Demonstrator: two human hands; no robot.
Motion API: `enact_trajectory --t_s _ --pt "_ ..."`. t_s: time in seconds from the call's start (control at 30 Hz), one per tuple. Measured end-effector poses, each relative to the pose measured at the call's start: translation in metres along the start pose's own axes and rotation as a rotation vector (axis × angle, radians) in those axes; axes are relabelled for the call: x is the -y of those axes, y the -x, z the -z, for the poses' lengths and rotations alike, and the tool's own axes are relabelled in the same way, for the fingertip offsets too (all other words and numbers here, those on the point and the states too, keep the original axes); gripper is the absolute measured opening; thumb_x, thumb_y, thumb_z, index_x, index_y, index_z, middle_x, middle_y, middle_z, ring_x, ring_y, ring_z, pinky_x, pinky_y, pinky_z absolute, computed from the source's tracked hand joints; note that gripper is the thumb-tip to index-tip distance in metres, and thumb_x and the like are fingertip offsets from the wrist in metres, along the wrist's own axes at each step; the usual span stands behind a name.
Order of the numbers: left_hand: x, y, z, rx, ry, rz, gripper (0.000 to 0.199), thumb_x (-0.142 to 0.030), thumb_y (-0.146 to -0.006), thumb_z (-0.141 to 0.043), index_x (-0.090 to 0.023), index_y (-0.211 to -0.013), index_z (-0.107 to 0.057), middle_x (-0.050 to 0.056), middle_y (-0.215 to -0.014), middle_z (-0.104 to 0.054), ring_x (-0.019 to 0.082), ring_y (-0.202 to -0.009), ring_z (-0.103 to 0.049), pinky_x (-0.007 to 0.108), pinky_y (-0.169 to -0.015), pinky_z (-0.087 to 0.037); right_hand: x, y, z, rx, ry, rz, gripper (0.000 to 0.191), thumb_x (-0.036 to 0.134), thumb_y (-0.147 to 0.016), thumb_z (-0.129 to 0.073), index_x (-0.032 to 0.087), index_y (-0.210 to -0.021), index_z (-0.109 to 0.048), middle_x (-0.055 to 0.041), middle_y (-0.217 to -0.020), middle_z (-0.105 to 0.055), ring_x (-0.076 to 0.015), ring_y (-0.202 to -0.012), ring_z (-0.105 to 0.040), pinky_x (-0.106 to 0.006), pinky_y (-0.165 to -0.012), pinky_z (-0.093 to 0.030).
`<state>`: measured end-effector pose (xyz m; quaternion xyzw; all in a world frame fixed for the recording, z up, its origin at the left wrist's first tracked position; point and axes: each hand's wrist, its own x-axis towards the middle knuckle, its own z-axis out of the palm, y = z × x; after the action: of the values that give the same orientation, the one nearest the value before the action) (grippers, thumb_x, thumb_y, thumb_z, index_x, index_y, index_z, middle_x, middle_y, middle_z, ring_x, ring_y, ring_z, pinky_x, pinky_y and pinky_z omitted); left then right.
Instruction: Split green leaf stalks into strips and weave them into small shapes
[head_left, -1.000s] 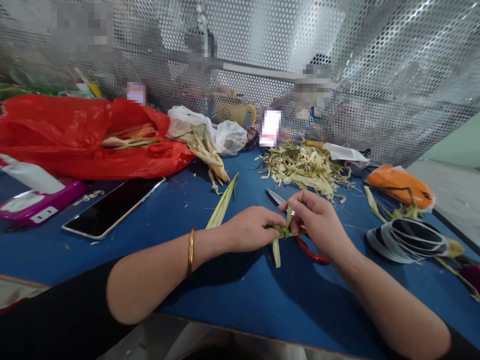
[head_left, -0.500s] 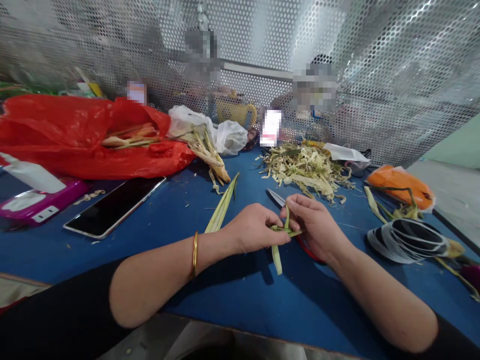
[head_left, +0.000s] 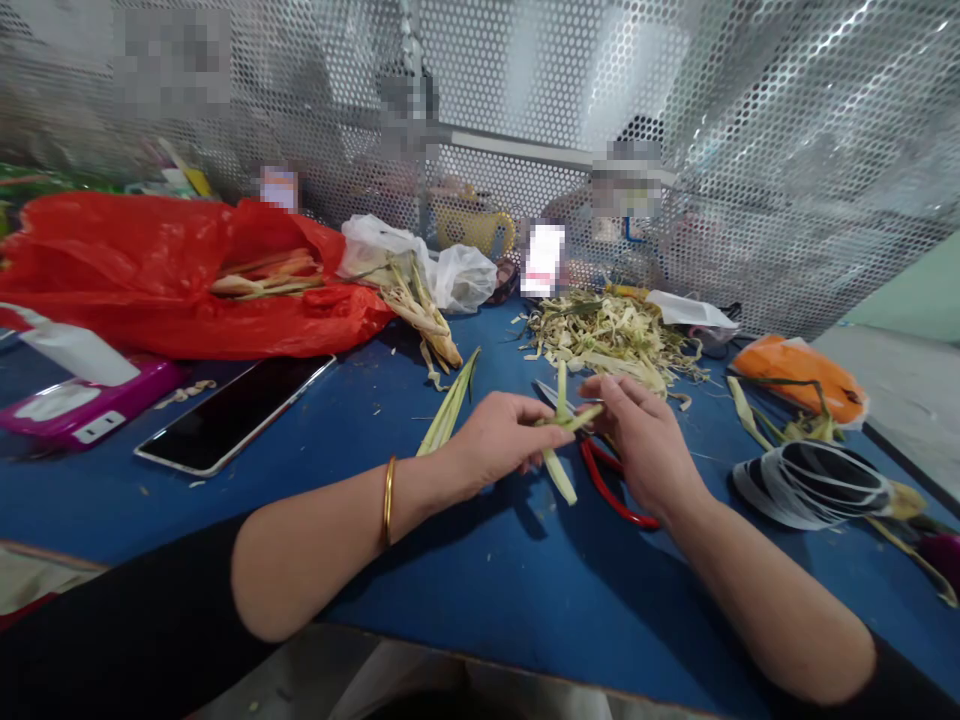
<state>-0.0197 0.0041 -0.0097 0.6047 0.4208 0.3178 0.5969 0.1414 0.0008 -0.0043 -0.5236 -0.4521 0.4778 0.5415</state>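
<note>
Pale green leaf strips (head_left: 559,472), folded across one another, are pinched in my left hand (head_left: 495,440). One strip end points up, another hangs down, and a third points right. My right hand (head_left: 649,435) is closed at the right-pointing end; its fingertips are partly hidden. Red-handled scissors (head_left: 611,498) lie on the blue table (head_left: 465,580) beneath my hands, blades toward the back. Beside my left forearm lies a small bunch of long green leaf strips (head_left: 448,410).
A heap of leaf scraps (head_left: 607,335) lies behind my hands. At left are a red plastic bag (head_left: 112,270) with husks, a phone (head_left: 236,415) and a purple power strip (head_left: 97,405). At right are an orange bag (head_left: 802,378) and a cord-wrapped roll (head_left: 814,483).
My right fingers have moved off the upright strip to the right-hand end. The crossed strips have turned and risen slightly, and more of the red scissor handles now shows.
</note>
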Motion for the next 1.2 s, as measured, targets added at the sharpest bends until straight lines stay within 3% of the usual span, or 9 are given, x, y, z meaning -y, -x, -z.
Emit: enact_trajectory --t_s 0.07,0.13,0.23,0.3,0.57,0.8,1.0,1.13,1.2 --pt "0.000 -0.003 0.002 -0.097 0.091 -0.003 0.019 -0.031 -0.075 -0.065 -0.015 -0.067 -0.060 -0.005 -0.048 -0.048 0.006 -0.042 -0.041 0.019 -0.043 -0.032 0.000 0.000 0.001 0.014 0.125 0.043 0.036 0.054 -0.076 -0.063 0.018 -0.078 -0.061 -0.0014 -0.075 -0.063 -0.0116 -0.064 -0.057 -0.022 -0.058 -0.045" --pt "0.002 -0.006 0.004 -0.155 0.160 -0.020 0.018 -0.031 -0.076 -0.065 -0.015 -0.069 -0.061 -0.005 -0.051 -0.049 0.006 -0.044 -0.042 0.018 -0.043 -0.033 0.000 0.003 -0.001 0.166 0.270 0.041 0.040 0.057 -0.080 -0.057 0.017 -0.073 -0.060 -0.0012 -0.067 -0.061 -0.0124 -0.059 -0.057 -0.024 -0.056 -0.045" --pt "0.004 -0.007 0.005 -0.152 0.207 -0.043 0.019 -0.031 -0.077 -0.065 -0.015 -0.068 -0.060 -0.004 -0.055 -0.050 0.005 -0.046 -0.043 0.018 -0.043 -0.034 -0.003 0.011 -0.006 0.384 0.482 0.059 0.036 0.049 -0.082 -0.057 0.018 -0.066 -0.056 0.0005 -0.059 -0.058 -0.0119 -0.053 -0.056 -0.024 -0.054 -0.044" --pt "0.005 -0.007 0.005 -0.130 0.207 -0.055 0.022 -0.033 -0.076 -0.065 -0.014 -0.065 -0.059 -0.005 -0.055 -0.050 0.005 -0.047 -0.042 0.018 -0.044 -0.033 -0.005 0.016 -0.008 0.424 0.573 0.107 0.030 0.042 -0.084 -0.055 0.018 -0.066 -0.055 0.0012 -0.058 -0.057 -0.0116 -0.051 -0.055 -0.024 -0.053 -0.044" --pt "0.005 -0.007 0.007 0.001 0.261 0.000 0.025 -0.034 -0.066 -0.075 -0.013 -0.077 -0.065 -0.003 -0.064 -0.056 0.006 -0.051 -0.045 0.021 -0.049 -0.038 -0.004 0.016 -0.006 0.439 0.651 0.271 0.023 0.029 -0.088 -0.044 0.019 -0.072 -0.057 0.0033 -0.057 -0.051 -0.0107 -0.049 -0.048 -0.022 -0.050 -0.037" --pt "0.003 -0.008 0.005 -0.116 0.308 0.009 0.028 -0.033 -0.066 -0.076 -0.013 -0.078 -0.061 -0.004 -0.059 -0.055 0.005 -0.046 -0.045 0.021 -0.046 -0.035 0.000 0.021 -0.006 0.409 0.693 0.455 0.030 0.020 -0.085 -0.046 0.020 -0.058 -0.034 0.0055 -0.054 -0.037 -0.0088 -0.053 -0.035 -0.022 -0.051 -0.029" --pt "0.004 -0.008 0.002 -0.183 0.343 0.008 0.025 -0.025 -0.066 -0.075 -0.014 -0.080 -0.059 -0.005 -0.059 -0.055 0.005 -0.044 -0.045 0.021 -0.045 -0.035 0.001 0.024 -0.005 0.520 0.800 0.577 0.024 0.011 -0.082 -0.045 0.020 -0.062 -0.036 0.0064 -0.055 -0.037 -0.0078 -0.052 -0.033 -0.022 -0.052 -0.026" --pt "0.008 -0.009 0.007 -0.094 0.359 0.061 0.022 -0.028 -0.068 -0.074 -0.014 -0.078 -0.061 -0.005 -0.060 -0.055 0.004 -0.045 -0.045 0.020 -0.046 -0.037 -0.001 0.024 -0.005 0.531 0.825 0.514 0.027 0.018 -0.086 -0.046 0.019 -0.061 -0.038 0.0064 -0.054 -0.037 -0.0080 -0.051 -0.033 -0.022 -0.051 -0.026" --pt "0.007 -0.009 0.009 -0.035 0.367 0.086 0.024 -0.035 -0.070 -0.073 -0.014 -0.077 -0.062 -0.005 -0.060 -0.054 0.004 -0.044 -0.045 0.020 -0.047 -0.038 -0.001 0.022 -0.004 0.440 0.798 0.456 0.034 0.027 -0.090 -0.046 0.019 -0.058 -0.039 0.0061 -0.053 -0.036 -0.0086 -0.050 -0.033 -0.023 -0.050 -0.026"
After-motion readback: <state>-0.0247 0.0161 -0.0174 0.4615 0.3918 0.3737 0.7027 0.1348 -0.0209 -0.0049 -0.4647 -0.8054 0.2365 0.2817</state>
